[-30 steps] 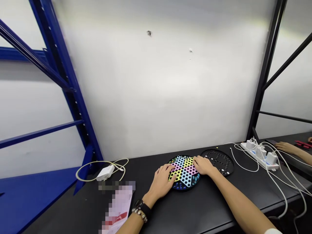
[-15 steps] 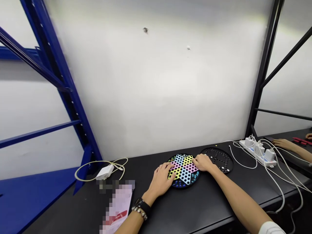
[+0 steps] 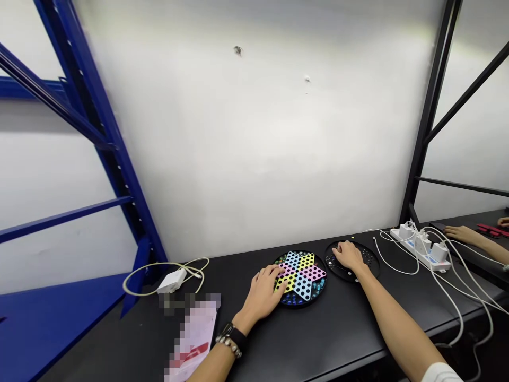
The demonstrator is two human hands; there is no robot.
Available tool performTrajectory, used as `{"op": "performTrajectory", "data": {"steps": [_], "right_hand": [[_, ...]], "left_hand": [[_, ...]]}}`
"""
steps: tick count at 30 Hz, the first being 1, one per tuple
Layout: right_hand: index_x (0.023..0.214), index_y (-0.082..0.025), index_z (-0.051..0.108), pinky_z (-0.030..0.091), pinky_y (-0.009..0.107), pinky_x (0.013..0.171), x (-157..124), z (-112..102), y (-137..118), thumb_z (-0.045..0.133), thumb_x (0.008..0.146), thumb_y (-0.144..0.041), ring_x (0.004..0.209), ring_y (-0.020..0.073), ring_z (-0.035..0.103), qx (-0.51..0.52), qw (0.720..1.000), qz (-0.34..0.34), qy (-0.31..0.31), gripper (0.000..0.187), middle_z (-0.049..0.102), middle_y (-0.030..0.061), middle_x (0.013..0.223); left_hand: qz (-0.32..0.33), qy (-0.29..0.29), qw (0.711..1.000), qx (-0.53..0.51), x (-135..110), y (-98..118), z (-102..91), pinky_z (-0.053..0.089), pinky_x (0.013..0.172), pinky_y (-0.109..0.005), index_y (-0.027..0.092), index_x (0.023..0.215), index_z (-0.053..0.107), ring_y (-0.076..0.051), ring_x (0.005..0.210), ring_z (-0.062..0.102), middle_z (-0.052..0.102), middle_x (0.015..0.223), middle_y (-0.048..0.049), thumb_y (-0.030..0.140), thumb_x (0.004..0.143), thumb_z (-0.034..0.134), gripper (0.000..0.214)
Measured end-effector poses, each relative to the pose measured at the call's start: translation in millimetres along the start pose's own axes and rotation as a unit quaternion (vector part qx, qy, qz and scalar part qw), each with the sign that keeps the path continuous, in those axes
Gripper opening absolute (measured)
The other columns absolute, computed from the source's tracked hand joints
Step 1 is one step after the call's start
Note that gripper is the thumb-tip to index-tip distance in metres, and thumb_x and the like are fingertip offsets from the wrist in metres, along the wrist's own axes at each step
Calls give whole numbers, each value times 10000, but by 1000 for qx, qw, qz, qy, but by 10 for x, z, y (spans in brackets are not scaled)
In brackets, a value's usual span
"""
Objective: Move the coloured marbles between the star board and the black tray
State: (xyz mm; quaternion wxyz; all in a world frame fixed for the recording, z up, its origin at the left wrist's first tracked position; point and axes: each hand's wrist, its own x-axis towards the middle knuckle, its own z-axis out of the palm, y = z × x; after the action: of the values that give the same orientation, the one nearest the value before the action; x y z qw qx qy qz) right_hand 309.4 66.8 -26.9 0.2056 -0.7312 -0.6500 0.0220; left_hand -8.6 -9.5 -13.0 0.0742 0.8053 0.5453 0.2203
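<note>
A round Chinese checkers board with a pastel star lies on the black table, with blue and teal marbles in its rim. My left hand rests on the board's left side, fingers spread over the yellow and pink points. To the right, my right hand lies palm down on a black perforated disc, hiding its middle. A few pale marbles show on the disc near my fingers. Whether my right hand holds anything is hidden.
A white power strip with plugged-in chargers and white cables lies at the right. A white charger and a blurred paper lie at the left. A blue shelf frame stands left. Another person's hand rests at a neighbouring table, far right.
My right hand has moved right, off the star board and onto the black disc. My left hand stays on the board. The view has barely shifted.
</note>
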Motion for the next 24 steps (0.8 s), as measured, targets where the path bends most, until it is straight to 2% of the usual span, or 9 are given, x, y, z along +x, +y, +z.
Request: {"op": "performTrajectory", "data": {"steps": [2, 4, 7, 9, 15, 24], "right_hand": [[850, -202, 636, 371, 359, 817, -30, -10, -91, 499, 886, -469, 998, 271, 517, -15, 998, -29, 57, 302, 606, 117, 1007], [912, -209, 637, 358, 369, 864, -83, -11, -239, 491, 898, -471, 1029, 262, 483, 3, 995, -77, 65, 300, 590, 109, 1038], [889, -219, 636, 358, 343, 856, -191, 12, -457, 468, 919, -448, 972, 224, 485, 49, 984, -173, -22, 285, 586, 73, 972], [843, -215, 631, 354, 351, 863, -253, 33, -541, 461, 922, -435, 948, 218, 485, 58, 975, -202, -69, 289, 577, 62, 935], [815, -215, 610, 363, 377, 897, -286, 48, -520, 464, 918, -463, 984, 229, 473, 95, 973, -177, -116, 306, 547, 60, 964], [629, -187, 557, 379, 393, 878, -282, 63, -523, 358, 960, -510, 948, 237, 481, 68, 971, -203, -109, 503, 538, 78, 913]], "left_hand": [[4, 6, 1000, 1, 0, -9, 9, 334, 1070, -466, 267, 1174, 578, -249, 1204, 498, 556, 1300, -53, 387, 909, 445, 320], [8, 10, 1000, 4, 2, -19, 21, 344, 1065, -455, 272, 1174, 583, -247, 1200, 502, 560, 1294, -52, 394, 911, 444, 322], [9, 11, 1000, 12, 5, -28, 34, 357, 1057, -444, 280, 1176, 586, -243, 1196, 508, 563, 1288, -46, 401, 909, 445, 325], [9, 11, 1000, 15, 6, -30, 37, 357, 1058, -444, 280, 1175, 585, -241, 1196, 508, 564, 1289, -45, 402, 910, 441, 325], [3, 6, 1000, 9, 3, -30, 28, 345, 1065, -460, 275, 1187, 576, -246, 1209, 495, 551, 1307, -52, 400, 912, 443, 330], [1, 4, 1000, 16, 3, -17, 18, 348, 1067, -459, 277, 1192, 573, -243, 1215, 499, 553, 1306, -43, 398, 913, 442, 332]]}}
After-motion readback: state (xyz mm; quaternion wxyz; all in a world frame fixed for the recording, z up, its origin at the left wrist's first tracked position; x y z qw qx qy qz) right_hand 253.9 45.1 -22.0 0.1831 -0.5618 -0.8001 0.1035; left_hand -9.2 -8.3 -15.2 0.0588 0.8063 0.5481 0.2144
